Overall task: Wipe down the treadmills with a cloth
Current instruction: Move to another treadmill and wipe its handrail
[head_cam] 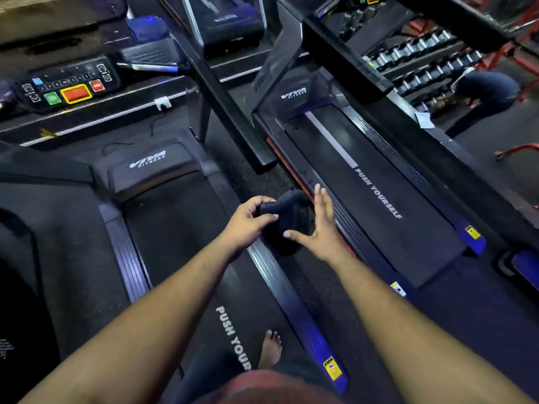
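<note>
**Cloth held between two treadmills**

Your left hand [248, 220] grips a dark cloth [287, 220], fingers and thumb curled round its upper fold. The cloth hangs bunched in the air over the strip of floor [318, 295] between the two treadmills. Your right hand [319, 228] is spread wide just beside the cloth, fingers straight and thumb out toward it, holding nothing; whether the thumb touches the cloth is hard to tell.

You stand on the near treadmill [180, 228], one bare foot [271, 349] on its belt beside the white lettering. Its console [70, 84], with green and red buttons, sits at upper left. The second treadmill [388, 205] lies to your right, its side rail just beyond your right fingers. Further right, a rack of dumbbells [423, 59] stands against the wall, and another person [484, 97] bends down near it.
</note>
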A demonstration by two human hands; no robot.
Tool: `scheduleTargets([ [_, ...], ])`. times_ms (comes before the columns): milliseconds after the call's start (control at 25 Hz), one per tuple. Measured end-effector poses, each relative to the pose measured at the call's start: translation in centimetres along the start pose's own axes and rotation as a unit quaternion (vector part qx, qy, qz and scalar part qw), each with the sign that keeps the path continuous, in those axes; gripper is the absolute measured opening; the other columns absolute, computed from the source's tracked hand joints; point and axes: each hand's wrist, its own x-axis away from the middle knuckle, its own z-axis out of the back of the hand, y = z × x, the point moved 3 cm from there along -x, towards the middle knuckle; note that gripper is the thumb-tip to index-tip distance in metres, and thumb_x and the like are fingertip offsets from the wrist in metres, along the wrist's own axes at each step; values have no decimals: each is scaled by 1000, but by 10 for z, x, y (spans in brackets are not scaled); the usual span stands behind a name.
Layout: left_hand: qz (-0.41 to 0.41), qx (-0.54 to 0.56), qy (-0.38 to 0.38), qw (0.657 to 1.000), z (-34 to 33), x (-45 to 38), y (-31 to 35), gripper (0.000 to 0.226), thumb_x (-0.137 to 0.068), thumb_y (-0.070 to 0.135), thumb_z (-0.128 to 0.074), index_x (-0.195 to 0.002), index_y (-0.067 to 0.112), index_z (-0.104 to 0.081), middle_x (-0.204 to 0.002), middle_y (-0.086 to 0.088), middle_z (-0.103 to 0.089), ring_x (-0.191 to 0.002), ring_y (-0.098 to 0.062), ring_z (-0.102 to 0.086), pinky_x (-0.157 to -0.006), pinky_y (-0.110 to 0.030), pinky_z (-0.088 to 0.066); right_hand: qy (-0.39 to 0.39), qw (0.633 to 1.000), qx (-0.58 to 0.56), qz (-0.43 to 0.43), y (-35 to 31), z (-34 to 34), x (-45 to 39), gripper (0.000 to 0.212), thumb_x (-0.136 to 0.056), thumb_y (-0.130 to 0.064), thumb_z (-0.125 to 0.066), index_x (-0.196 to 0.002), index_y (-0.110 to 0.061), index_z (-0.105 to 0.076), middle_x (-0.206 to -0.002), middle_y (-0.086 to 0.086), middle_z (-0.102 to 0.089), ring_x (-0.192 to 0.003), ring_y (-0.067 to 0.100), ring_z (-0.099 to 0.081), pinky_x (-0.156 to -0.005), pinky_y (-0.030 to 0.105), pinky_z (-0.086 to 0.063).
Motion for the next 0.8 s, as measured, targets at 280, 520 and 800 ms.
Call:
scheduleTargets([
  [280, -18, -35, 9, 999, -4, 41, -29, 30, -79, 9, -56, -105, 22, -64, -99, 3, -66, -90, -7, -58, -82, -25, -47, -10, 997, -5, 81, 24, -16, 11, 37, -81, -29, -79, -116, -28, -67, -133, -10, -58, -140, 18, -39, -116, 47, -33],
  [520, -51, -107, 64, 991, 1, 74, -106, 39, -78, 40, -74, -111, 20, -69, -104, 2, -74, -98, -13, -68, -91, -40, -55, 30, 993, -63, 91, 50, -53, 47, 16, -85, -33, -70, -98, -28, -61, -89, -18, -66, -83, 3, -61, -81, 35, -52],
  [800, -248, -160, 147, 944, -62, 168, -187, 15, -87, 22, -68, -101, 17, -66, -92, 5, -65, -89, -8, -60, -85, -30, -48, 143, 962, 106, 209, 104, -59, 175, 28, -90, -43, -65, -113, -28, -65, -111, -4, -62, -100, 15, -60, -88, 33, -49],
])
